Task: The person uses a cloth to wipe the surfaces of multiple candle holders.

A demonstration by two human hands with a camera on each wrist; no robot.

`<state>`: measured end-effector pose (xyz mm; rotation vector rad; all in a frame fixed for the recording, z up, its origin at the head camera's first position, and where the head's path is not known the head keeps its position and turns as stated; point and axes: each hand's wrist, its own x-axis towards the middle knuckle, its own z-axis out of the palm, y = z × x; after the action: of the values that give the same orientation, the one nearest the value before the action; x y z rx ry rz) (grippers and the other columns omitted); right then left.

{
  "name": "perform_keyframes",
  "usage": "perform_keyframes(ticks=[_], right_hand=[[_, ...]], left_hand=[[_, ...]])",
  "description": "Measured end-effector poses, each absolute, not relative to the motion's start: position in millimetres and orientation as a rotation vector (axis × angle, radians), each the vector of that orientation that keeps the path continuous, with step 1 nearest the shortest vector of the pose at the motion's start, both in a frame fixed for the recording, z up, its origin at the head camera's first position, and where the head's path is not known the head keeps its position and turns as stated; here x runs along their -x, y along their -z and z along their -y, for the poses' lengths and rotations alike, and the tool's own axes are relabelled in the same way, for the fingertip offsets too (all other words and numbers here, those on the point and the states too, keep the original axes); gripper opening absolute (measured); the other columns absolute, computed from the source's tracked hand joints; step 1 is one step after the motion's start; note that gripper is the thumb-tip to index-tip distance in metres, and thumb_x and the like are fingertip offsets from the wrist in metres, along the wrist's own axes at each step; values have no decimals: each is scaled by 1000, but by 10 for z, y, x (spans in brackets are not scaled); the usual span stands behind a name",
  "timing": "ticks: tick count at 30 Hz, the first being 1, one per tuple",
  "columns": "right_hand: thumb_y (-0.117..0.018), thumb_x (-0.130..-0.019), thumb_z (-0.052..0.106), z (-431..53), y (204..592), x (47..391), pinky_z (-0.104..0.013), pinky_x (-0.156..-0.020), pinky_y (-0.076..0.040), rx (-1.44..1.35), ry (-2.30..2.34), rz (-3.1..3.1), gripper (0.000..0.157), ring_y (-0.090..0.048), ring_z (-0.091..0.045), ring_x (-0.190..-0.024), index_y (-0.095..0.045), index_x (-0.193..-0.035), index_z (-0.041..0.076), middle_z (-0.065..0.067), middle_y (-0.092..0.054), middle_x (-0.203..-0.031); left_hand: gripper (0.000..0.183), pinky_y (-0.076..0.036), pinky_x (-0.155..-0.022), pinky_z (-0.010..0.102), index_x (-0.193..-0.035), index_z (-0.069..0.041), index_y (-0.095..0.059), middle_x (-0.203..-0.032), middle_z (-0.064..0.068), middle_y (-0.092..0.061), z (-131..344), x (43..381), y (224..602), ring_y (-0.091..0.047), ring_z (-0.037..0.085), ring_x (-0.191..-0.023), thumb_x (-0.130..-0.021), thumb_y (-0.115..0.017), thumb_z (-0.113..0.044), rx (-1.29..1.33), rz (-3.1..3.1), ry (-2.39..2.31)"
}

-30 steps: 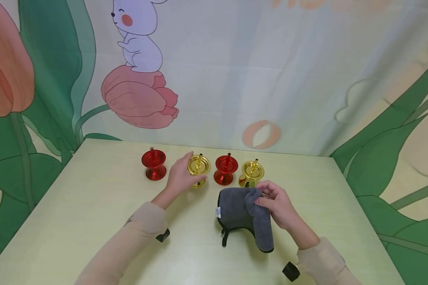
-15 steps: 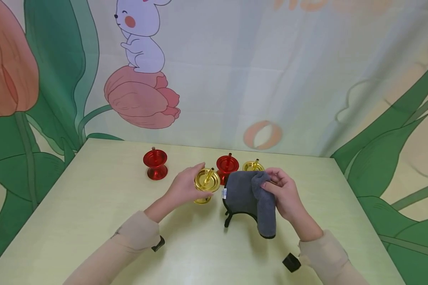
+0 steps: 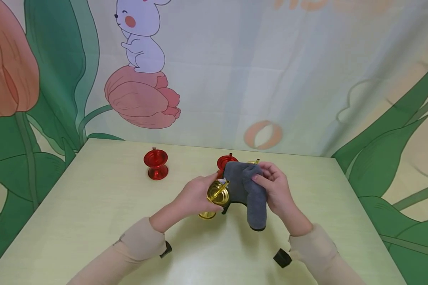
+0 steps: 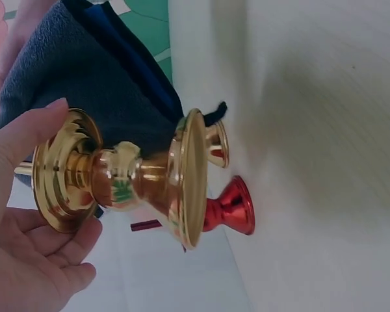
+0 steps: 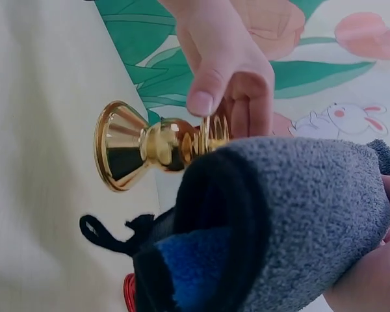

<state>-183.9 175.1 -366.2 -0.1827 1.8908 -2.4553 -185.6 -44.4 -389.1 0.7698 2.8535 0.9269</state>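
Observation:
My left hand [image 3: 196, 196] grips a gold candle holder [image 4: 127, 175] by its upper dish, thumb on one side and fingers on the other. The holder is raised off the table and tilted, its spike leaning right in the head view. A grey towel cloth [image 3: 236, 183] with dark edging, a loop and a blue underside hangs folded from my right hand [image 3: 276, 190], which pinches its bunched top. The gold holder overlaps the cloth's left edge in the head view. Behind the cloth stand a red candle holder [image 3: 227, 161] and a second gold one [image 4: 218, 144], both partly hidden.
Another red candle holder [image 3: 155, 159] stands upright at the back left of the pale table [image 3: 103, 190]. A printed curtain [image 3: 214, 79] with tulips and a rabbit rises behind the table's far edge. Black wrist devices [image 3: 282, 258] show by both sleeves.
My left hand has lifted the gold candle holder from the row, bringing it nearer and rightward to the cloth. The cloth has risen and moved back, now covering part of the right-hand holders.

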Motion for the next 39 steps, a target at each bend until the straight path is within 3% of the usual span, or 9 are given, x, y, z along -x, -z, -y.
perform_keyframes(ticks=[11,16,20,27,30,36,39], right_hand=[[-59,-79,-4,-1562,3710,1835,-21,-68,-51,296,2279,-2011,26,-57,-9,-77,-56,-93,17,9,-62,-86],[-58,-78,-6,-1515,3744,1821,-20,-71,-49,334,2155,-2159,27,-55,-10,-82,-52,-103,4,7,-59,-89],[-60,-77,-4,-1475,3766,1803,-23,-74,-48,388,2015,-2290,34,-52,-11,-88,-49,-109,-4,1,-56,-95],[-61,-77,-2,-1424,3795,1792,-26,-77,-47,426,1909,-2431,29,-52,-15,-88,-52,-105,0,-14,-56,-98],[-59,-76,-5,-1418,3805,1798,-24,-72,-47,415,1907,-2484,23,-52,-14,-82,-52,-98,-1,-11,-56,-90],[-56,-74,-8,-1438,3795,1804,-21,-63,-46,275,2043,-2480,22,-50,-11,-73,-51,-95,-2,-1,-54,-81],[-55,-74,-10,-1460,3792,1799,-21,-62,-46,247,2141,-2401,22,-49,-11,-72,-49,-95,-3,3,-53,-80]], left_hand=[[92,-47,-83,34,-132,-1,-38,-114,10,-59,381,1845,3876,-55,22,-100,-60,-78,-40,-785,-2844,-878],[88,-48,-81,32,-131,-3,-40,-109,7,-61,370,1846,3877,-56,20,-97,-60,-79,-39,-792,-2855,-870],[83,-48,-79,31,-126,-5,-45,-104,6,-62,355,1842,3879,-55,19,-94,-59,-78,-41,-808,-2874,-865],[74,-47,-76,29,-118,-4,-50,-104,3,-63,334,1825,3906,-53,18,-89,-60,-77,-41,-887,-2967,-842],[75,-48,-77,29,-120,-3,-49,-109,5,-62,331,1809,3925,-53,19,-90,-61,-76,-41,-924,-3001,-826],[85,-43,-92,37,-132,-9,-42,-125,4,-54,344,1767,3946,-49,22,-111,-63,-74,-47,-830,-3046,-859],[89,-44,-89,37,-134,-12,-39,-124,2,-54,359,1758,3949,-48,21,-113,-62,-72,-52,-780,-3067,-886]])
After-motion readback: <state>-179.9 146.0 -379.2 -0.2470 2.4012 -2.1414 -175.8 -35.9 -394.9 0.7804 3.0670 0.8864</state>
